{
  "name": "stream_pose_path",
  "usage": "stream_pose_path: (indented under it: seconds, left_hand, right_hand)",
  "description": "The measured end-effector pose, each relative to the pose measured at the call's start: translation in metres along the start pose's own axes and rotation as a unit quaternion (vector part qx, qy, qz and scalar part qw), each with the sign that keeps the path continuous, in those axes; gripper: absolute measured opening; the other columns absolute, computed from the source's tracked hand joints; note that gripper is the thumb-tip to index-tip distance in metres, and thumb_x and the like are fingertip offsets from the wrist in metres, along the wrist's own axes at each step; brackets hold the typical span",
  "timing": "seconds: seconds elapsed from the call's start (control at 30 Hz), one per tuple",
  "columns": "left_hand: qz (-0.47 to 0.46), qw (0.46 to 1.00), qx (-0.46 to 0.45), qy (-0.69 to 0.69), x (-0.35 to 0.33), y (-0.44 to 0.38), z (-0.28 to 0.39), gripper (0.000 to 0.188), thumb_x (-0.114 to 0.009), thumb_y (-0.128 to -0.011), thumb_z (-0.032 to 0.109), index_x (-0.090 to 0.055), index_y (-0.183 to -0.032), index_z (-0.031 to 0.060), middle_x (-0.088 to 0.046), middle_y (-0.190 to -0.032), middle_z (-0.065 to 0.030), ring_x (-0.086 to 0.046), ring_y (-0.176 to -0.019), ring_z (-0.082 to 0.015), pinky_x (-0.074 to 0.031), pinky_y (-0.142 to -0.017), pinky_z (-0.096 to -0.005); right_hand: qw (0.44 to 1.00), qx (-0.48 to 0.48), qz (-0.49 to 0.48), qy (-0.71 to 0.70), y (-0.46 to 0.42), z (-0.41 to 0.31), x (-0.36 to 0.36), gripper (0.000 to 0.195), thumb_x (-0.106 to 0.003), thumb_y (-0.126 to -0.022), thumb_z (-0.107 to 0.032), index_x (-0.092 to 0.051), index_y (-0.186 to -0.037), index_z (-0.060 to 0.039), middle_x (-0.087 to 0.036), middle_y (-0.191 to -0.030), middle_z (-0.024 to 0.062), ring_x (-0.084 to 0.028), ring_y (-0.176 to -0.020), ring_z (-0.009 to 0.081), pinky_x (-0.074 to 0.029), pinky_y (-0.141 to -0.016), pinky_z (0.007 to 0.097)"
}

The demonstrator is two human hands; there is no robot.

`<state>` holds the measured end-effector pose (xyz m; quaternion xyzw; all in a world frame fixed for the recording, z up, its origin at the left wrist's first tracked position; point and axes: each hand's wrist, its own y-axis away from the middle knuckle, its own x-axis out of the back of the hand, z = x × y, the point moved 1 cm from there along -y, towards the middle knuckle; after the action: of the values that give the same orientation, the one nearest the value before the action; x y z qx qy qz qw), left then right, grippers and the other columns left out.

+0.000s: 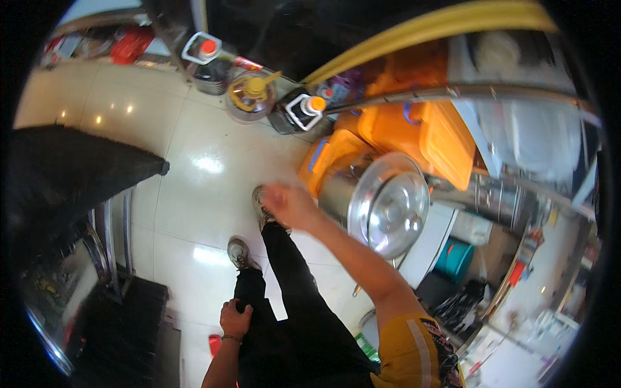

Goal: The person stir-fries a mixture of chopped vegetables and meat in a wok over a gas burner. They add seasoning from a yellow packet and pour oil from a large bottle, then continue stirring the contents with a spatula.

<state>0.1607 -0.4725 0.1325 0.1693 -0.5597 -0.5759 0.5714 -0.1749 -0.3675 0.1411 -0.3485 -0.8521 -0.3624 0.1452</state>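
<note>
My right hand (286, 204) is out in front over the tiled floor, blurred by motion. It is just left of a large steel stockpot (335, 191) with a metal lid (399, 213), and whether its fingers are closed cannot be made out. My left hand (236, 318) hangs beside my black trouser leg (252, 291) with its fingers loosely curled. No object shows in either hand. Below my right hand, one of my shoes (239, 253) is planted on the tiles, with the other partly behind the hand.
Plastic jugs of dark liquid (291, 114) and a pump-topped container (250, 97) stand ahead. Orange lidded bins (388, 126) are beyond the stockpot. Left is a black-covered table (77, 169); to the right, a teal bucket (455, 259) and a black plastic bag (458, 305).
</note>
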Motion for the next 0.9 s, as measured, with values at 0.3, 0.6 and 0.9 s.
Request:
stream_pose_path:
  seconds: [0.3,0.6,0.9]
  left_hand:
    - [-0.008,0.98,-0.125,-0.153,-0.034,0.022,0.0,0.038,-0.059,-0.073,0.03,-0.055,-0.099,0.0013,-0.056,-0.093,-0.0184,-0.054,-0.087,-0.0359,-0.045,-0.076,-0.0434]
    - [-0.039,0.966,-0.219,-0.131,-0.141,0.01,0.044,0.024,-0.06,-0.073,0.014,-0.055,-0.094,0.0027,-0.057,-0.088,-0.014,-0.056,-0.082,-0.0303,-0.046,-0.069,-0.0383]
    - [-0.167,0.961,-0.213,-0.05,-0.396,0.111,0.05,0.023,-0.059,-0.078,0.022,-0.059,-0.093,0.0044,-0.064,-0.084,-0.0143,-0.062,-0.081,-0.0299,-0.049,-0.07,-0.0355]
  right_hand:
    - [0.954,-0.301,-0.002,-0.009,0.314,0.113,-0.038,0.025,-0.054,-0.08,-0.031,-0.062,-0.087,-0.0087,-0.063,-0.084,0.0146,-0.059,-0.083,0.0327,-0.046,-0.073,0.0426]
    - [0.886,-0.46,0.052,-0.026,0.442,0.326,-0.054,0.033,-0.052,-0.08,-0.035,-0.064,-0.079,-0.0042,-0.063,-0.085,0.0176,-0.059,-0.085,0.0337,-0.046,-0.078,0.0421]
    - [0.888,-0.438,0.029,-0.136,0.497,0.437,-0.073,0.042,-0.058,-0.078,-0.04,-0.06,-0.099,-0.0036,-0.061,-0.103,0.0159,-0.056,-0.099,0.0304,-0.044,-0.085,0.0381]
